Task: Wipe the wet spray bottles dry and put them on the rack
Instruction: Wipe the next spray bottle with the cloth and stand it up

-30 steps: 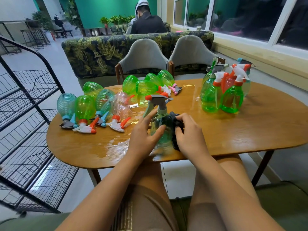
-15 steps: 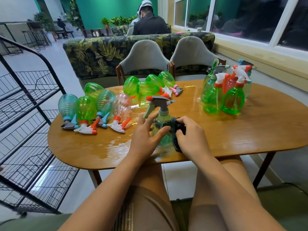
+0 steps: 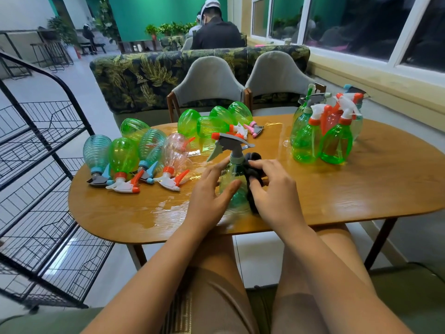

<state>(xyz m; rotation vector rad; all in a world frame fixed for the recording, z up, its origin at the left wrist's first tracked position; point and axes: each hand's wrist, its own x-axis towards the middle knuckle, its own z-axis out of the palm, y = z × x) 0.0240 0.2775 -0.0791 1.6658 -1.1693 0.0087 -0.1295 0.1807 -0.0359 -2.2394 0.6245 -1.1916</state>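
Observation:
A green spray bottle [image 3: 234, 179] with a grey trigger head stands upright near the table's front edge. My left hand [image 3: 212, 191] grips its body from the left. My right hand [image 3: 272, 189] holds a dark cloth [image 3: 252, 162] against the bottle's right side. Several wet bottles [image 3: 122, 157] lie on their sides at the table's left, and more lie behind [image 3: 212, 124]. A group of upright green bottles [image 3: 322, 138] stands at the right. The black wire rack [image 3: 43, 189] stands left of the table.
The oval wooden table [image 3: 361, 189] has water pooled on its surface [image 3: 173, 206] left of my hands. Two grey chairs [image 3: 209, 83] face me across it, with a leaf-print sofa and a seated person behind. Windows run along the right.
My right hand has slid the cloth upward along the bottle toward its neck. My left hand keeps its hold and the bottle stays in place.

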